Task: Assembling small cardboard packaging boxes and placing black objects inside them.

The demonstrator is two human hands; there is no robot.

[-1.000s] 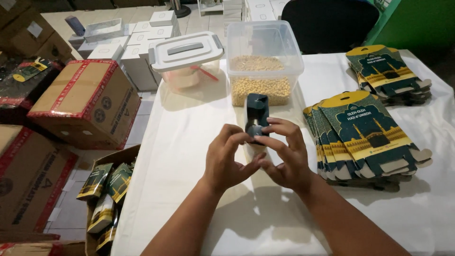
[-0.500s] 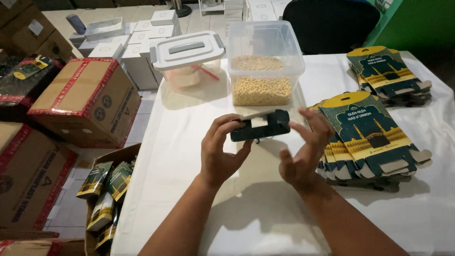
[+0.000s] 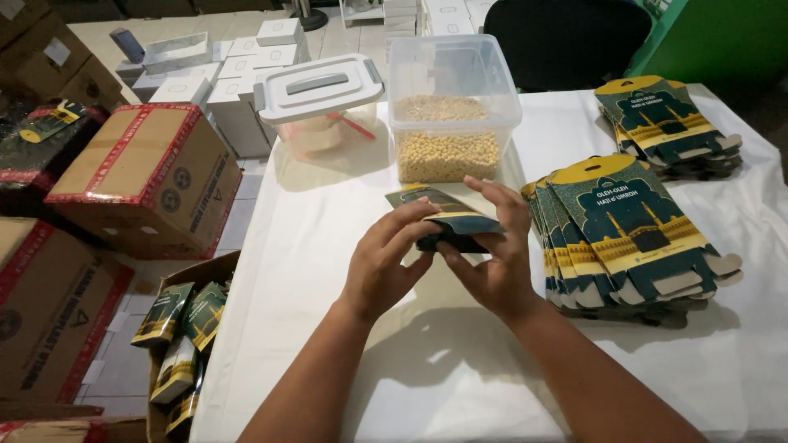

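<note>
**Student:** What does the figure show at centre?

**Instructor:** A small dark green carton [image 3: 450,223] with yellow trim, held just above the white-covered bench [image 3: 328,246], in front of the clear tub of pale beans [image 3: 448,123]. Both hands are closed on it: the left hand [image 3: 384,264] pinches its near left edge between thumb and fingers, while the right hand [image 3: 492,258] cups the right side with fingers lying over the top panel.

**Student:** How should the carton be worked well at this stage?

**Instructor:** In my judgement, the panels should be pressed along their printed creases, not across them, so the board squares up without buckling. One hand is best kept as the fixed support while the other folds. Thumbs should stay clear of the flaps.

**Student:** And the surroundings?

**Instructor:** A fanned stack of flat cartons [image 3: 624,230] lies just to the right, a second stack [image 3: 666,123] farther back. A lidded white-topped container [image 3: 322,102] stands left of the tub. An open cardboard box [image 3: 182,328] on the floor holds cartons that look finished.
</note>
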